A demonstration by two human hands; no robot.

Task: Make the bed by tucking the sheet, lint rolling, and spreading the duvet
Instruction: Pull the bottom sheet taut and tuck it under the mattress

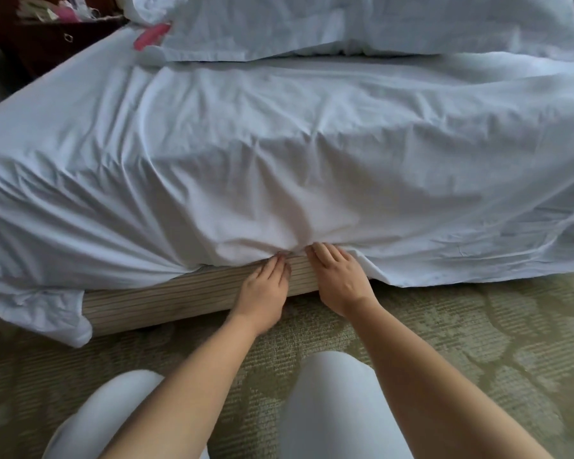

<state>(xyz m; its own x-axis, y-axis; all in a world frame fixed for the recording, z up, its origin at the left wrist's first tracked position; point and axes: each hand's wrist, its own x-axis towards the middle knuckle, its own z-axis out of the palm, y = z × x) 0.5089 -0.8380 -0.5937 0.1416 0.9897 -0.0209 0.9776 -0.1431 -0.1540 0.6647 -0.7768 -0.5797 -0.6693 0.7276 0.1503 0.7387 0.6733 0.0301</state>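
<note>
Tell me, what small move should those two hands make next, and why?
Probably slide the right hand rightward and push in more sheet. Both hands' fingertips, the left hand included, already press the middle under the mattress, but the edge to the right hangs loose over the base.

I see a bedroom, maybe in a hotel. A wide bed (193, 293) with a striped base fills my view, covered by a white sheet (279, 144), with pillows (312, 24) at the far side. The floor has patterned green carpet (478, 342), and a dark wooden nightstand (57, 44) stands in the corner.
</note>
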